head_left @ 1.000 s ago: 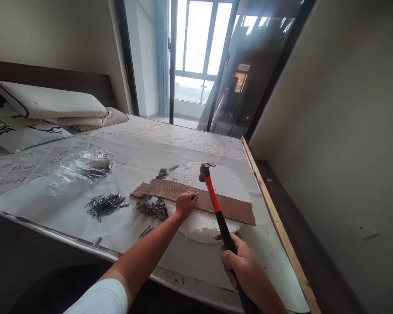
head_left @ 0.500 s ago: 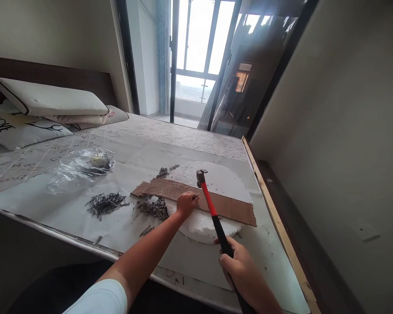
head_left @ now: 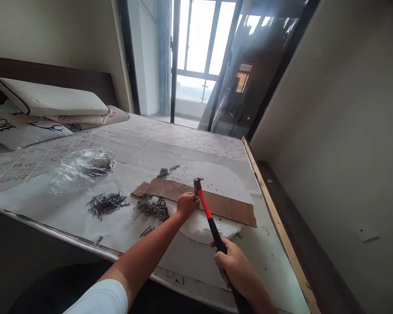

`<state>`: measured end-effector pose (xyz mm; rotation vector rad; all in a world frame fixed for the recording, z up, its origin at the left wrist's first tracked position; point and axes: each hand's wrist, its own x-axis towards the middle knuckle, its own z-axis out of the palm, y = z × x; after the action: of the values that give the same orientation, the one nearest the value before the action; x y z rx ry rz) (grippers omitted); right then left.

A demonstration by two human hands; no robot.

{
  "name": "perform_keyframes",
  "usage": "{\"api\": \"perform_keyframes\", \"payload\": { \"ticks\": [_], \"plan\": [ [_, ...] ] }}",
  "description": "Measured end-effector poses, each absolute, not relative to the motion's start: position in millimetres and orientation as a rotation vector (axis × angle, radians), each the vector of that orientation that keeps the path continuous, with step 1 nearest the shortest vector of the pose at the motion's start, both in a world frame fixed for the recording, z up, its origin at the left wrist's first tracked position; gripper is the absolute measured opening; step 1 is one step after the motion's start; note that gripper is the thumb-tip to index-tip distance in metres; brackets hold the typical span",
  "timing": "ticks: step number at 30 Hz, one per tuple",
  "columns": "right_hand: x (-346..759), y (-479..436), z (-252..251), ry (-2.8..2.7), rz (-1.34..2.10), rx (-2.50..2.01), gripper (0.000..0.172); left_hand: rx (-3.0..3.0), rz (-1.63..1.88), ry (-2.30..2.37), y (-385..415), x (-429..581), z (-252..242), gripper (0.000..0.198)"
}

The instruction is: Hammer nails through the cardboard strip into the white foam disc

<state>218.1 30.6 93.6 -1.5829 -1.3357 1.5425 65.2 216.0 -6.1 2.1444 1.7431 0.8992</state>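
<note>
Your right hand (head_left: 231,260) is wrapped round the hammer (head_left: 205,207), its head just beside your left hand's (head_left: 185,206) fingers, which are pinched together at the brown board (head_left: 231,206); what they grasp, I can't tell. Left of those fingers the board is densely pitted, so that stretch looks done; to their right it's plain, seemingly untouched. Loose nails (head_left: 106,204) lie farther left.

The left hand (head_left: 186,206) hides whatever it seems to pinch (the hammer handle (head_left: 214,230) is cut off below).
</note>
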Motion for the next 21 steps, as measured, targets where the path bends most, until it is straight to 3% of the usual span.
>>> {"api": "perform_keyframes", "payload": {
  "ticks": [5,11,21],
  "plan": [
    [225,24,104,-1.315,1.488,-1.504,0.035,1.973,1.117,1.652,215,63,-5,0.015],
    [222,38,80,-1.196,1.698,-1.527,0.033,1.710,1.314,1.688,216,59,-4,0.014],
    [220,45,66,-1.201,1.738,-1.523,0.034,1.734,1.326,1.554,210,54,9,0.017]
  ]
}}
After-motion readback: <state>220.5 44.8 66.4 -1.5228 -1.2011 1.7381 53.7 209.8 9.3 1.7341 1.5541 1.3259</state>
